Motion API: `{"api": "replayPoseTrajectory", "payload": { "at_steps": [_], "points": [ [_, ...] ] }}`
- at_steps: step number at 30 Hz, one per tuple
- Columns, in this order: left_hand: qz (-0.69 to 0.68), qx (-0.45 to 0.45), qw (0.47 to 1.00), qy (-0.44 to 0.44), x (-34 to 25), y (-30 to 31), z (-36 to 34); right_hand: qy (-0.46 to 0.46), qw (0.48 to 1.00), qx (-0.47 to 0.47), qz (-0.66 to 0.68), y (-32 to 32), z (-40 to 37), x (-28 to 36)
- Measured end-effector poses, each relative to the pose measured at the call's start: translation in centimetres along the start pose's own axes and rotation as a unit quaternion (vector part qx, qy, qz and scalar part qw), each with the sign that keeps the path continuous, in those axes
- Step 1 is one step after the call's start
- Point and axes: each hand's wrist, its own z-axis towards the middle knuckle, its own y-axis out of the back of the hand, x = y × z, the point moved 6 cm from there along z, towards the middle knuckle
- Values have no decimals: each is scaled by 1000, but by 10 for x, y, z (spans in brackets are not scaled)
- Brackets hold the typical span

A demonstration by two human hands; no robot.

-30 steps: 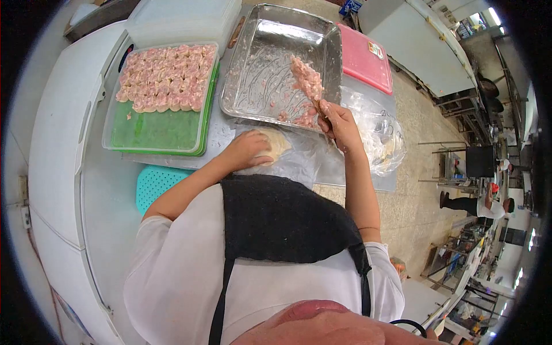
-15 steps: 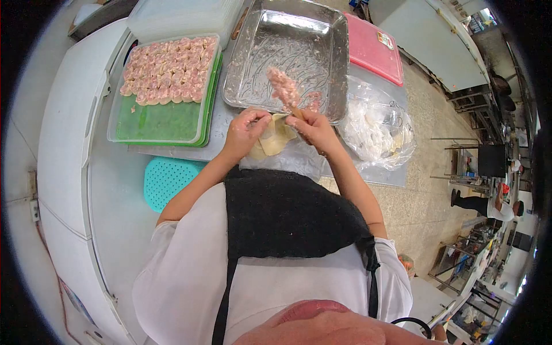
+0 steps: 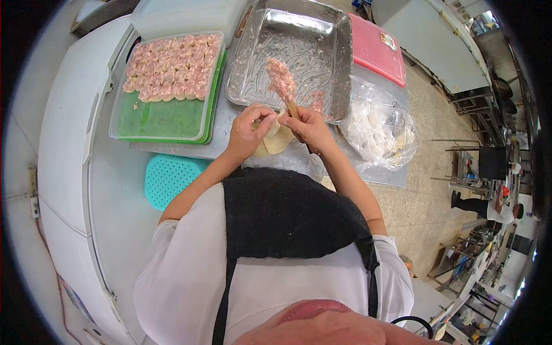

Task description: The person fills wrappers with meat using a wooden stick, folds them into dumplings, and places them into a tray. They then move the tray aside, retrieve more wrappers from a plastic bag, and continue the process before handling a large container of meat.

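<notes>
My left hand [image 3: 247, 130] pinches the upper edge of a thin yellowish dumpling wrapper [image 3: 275, 142] between thumb and fingers. In my right hand [image 3: 313, 129] is a wooden spatula [image 3: 292, 108], its blade coated with a lump of pink minced meat [image 3: 280, 79] and pointing away from me. The right thumb and fingertips are also right at the wrapper, close to the left fingertips. Just beyond both hands lies a deep metal pan [image 3: 231, 86], smeared with meat, with a small clump near its front corner.
Rows of meat-topped dumplings [image 3: 172, 66] fill the far part of a green-based plastic tray [image 3: 158, 123] at left. A clear plastic bag [image 3: 376, 129] and a red lid [image 3: 376, 52] lie at right. A turquoise perforated stool [image 3: 172, 179] stands below the table edge. Far right, a person [image 3: 494, 210] stands.
My fingertips have drawn closer together at the wrapper, which now looks gathered at its top. The spatula stands slightly more upright, and more of its handle shows.
</notes>
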Motion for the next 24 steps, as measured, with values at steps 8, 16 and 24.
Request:
{"api": "replayPoseTrajectory", "payload": {
  "at_steps": [8, 16, 24],
  "points": [
    [-463, -50, 851, 241, 64, 3, 2, -3, 998, 0, 57, 3, -4, -14],
    [-570, -86, 764, 290, 66, 16, 38, 19, 994, -61, -92, 25, -3, -28],
    [-617, -47, 725, 303, 14, -26, 69, 106, 984, -130, -65, 39, 3, 30]
  ]
}}
